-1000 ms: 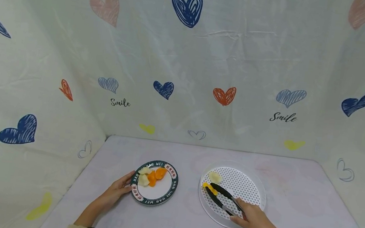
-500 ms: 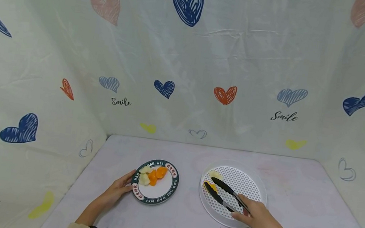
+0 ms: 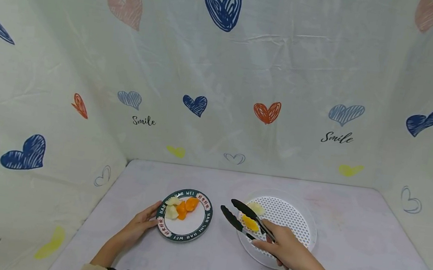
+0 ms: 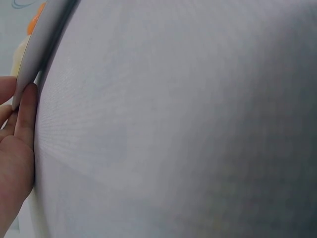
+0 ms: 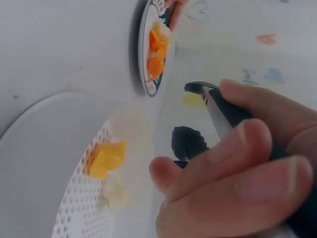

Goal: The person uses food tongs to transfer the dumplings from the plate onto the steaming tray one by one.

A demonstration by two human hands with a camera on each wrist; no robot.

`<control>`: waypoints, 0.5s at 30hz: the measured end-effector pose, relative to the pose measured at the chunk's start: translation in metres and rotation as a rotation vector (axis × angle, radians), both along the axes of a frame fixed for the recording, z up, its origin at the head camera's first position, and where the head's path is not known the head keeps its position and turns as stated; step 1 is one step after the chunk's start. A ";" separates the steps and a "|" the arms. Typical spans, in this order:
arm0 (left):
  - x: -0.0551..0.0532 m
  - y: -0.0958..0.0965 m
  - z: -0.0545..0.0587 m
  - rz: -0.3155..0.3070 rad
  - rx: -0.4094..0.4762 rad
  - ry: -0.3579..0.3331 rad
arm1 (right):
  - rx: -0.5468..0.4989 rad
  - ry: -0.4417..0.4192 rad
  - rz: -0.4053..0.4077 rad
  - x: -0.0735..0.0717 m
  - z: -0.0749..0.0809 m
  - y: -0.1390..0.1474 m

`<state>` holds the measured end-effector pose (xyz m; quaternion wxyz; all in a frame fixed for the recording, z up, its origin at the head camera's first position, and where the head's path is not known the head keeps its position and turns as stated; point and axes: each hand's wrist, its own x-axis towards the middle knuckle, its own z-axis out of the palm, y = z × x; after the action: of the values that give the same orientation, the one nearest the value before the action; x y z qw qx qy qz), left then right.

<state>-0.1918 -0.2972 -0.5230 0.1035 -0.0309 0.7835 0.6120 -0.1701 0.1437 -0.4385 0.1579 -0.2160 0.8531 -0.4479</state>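
My left hand (image 3: 141, 224) pinches the left edge of a white plate (image 3: 181, 239) with a dark green lettered rim. On that plate lie orange pieces (image 3: 191, 204) and pale pieces (image 3: 171, 212). In my right hand (image 3: 285, 248) is a pair of black-tipped tongs (image 3: 245, 209), their arms spread with nothing between the tips. The tips extend past the left edge of a white perforated round tray (image 3: 291, 220). A yellow piece (image 3: 250, 223) lies on this tray under the tongs, with a pale piece (image 3: 258, 208) beside it. The right wrist view shows both pieces resting on the holes.
A smooth round rim (image 5: 49, 99) surrounds the perforated surface. Plate and tray stand apart on a pale cloth-covered table (image 3: 209, 260). A light curtain (image 3: 233, 65) printed with hearts encloses the table at the back and sides.
The tongs and my right hand have moved left, from over the yellow piece to beyond the tray's left edge. The yellow piece stays on the tray. My left hand and the plate keep their place.
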 end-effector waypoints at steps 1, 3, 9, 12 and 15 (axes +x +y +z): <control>0.000 0.000 0.000 -0.001 -0.001 0.002 | -0.008 -0.005 0.000 -0.001 0.000 -0.003; -0.001 -0.001 0.000 -0.002 -0.001 0.006 | -0.026 -0.014 0.000 -0.003 0.000 -0.011; -0.002 -0.002 0.000 -0.004 -0.011 0.014 | -0.053 -0.006 -0.006 -0.008 -0.003 -0.037; -0.001 -0.002 0.000 -0.004 -0.018 0.011 | -0.064 -0.002 -0.001 -0.008 -0.007 -0.049; -0.001 -0.001 -0.001 -0.005 -0.017 0.009 | -0.074 -0.004 -0.002 -0.008 -0.011 -0.061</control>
<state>-0.1926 -0.2985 -0.5245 0.1011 -0.0272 0.7892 0.6051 -0.1785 0.0830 -0.4494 0.1512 -0.2196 0.8359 -0.4797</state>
